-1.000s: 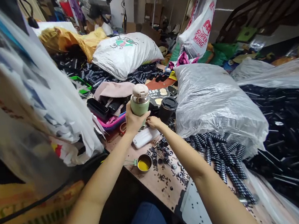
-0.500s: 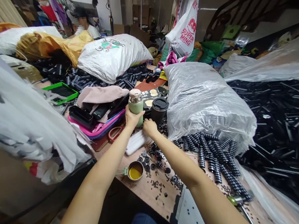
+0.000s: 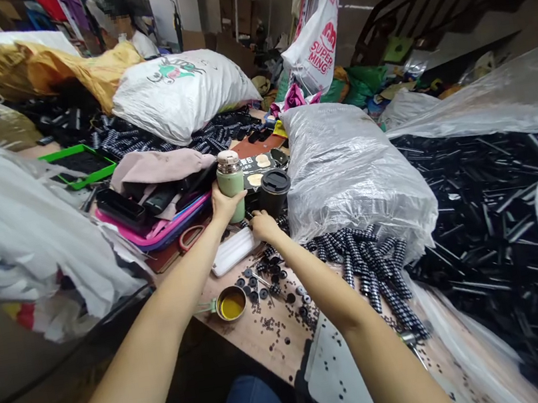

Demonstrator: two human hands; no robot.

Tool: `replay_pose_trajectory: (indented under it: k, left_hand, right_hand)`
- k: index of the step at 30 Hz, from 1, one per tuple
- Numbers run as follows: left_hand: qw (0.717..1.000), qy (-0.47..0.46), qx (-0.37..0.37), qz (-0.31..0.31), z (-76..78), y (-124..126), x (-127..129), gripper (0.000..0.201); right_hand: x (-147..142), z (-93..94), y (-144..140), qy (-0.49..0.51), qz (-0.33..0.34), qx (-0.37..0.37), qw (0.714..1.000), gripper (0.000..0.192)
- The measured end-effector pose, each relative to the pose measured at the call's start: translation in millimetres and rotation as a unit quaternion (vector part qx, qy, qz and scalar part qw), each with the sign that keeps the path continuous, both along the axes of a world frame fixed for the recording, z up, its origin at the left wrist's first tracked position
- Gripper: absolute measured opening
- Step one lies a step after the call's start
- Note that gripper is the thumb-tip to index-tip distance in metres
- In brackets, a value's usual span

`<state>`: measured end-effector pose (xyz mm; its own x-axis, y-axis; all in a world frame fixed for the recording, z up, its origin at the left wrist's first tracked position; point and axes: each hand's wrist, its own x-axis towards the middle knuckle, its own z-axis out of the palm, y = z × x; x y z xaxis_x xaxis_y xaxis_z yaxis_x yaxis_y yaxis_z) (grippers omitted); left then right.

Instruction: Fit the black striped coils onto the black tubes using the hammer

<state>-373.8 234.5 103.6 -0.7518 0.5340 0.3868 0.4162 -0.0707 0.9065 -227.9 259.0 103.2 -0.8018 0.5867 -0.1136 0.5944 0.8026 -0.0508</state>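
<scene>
My left hand (image 3: 225, 203) is wrapped round a pale green thermos flask (image 3: 231, 183) that stands upright on the worktable. Just right of the flask, my right hand (image 3: 265, 225) is low over the table with its fingers curled; what they hold, if anything, is hidden. Behind that hand stands a black lidded cup (image 3: 275, 190). A white oblong case (image 3: 232, 251) lies below the flask, between my forearms. Nearer the table edge sits a small metal cup (image 3: 230, 303) with a green handle and yellow liquid inside.
Black discs (image 3: 255, 281) and tiny rings lie scattered on the table. To the left is a loaded pink tray (image 3: 136, 238) beside red-handled scissors (image 3: 190, 239). A big plastic-wrapped bag (image 3: 350, 169) and black ribbed tubes (image 3: 371, 260) are on the right. A person (image 3: 142, 44) is at the back.
The view has shifted, so things appear further left and slightly higher. My left hand stays round the flask, and my right hand remains by the black cup with fingers curled.
</scene>
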Motion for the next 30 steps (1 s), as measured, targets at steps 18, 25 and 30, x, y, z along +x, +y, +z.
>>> replay_pose_trajectory:
  k: [18, 25, 30]
  left_hand:
    - [0.999, 0.032, -0.014, -0.005, -13.9, -12.5, 27.0, 0.087]
    - [0.993, 0.011, -0.116, -0.033, 5.8, -64.8, 26.1, 0.069]
    - [0.992, 0.109, -0.039, -0.049, 15.0, -191.9, 71.8, 0.034]
  right_hand:
    - [39.0, 18.5, -38.9, 0.056, -0.007, -0.006, 0.998, 0.031]
    - [134.4, 42.0, -118.9, 0.218, -0.010, -0.027, 0.975, 0.025]
    - [245.3, 30.5, -174.7, 0.288, -0.087, -0.023, 0.953, 0.022]
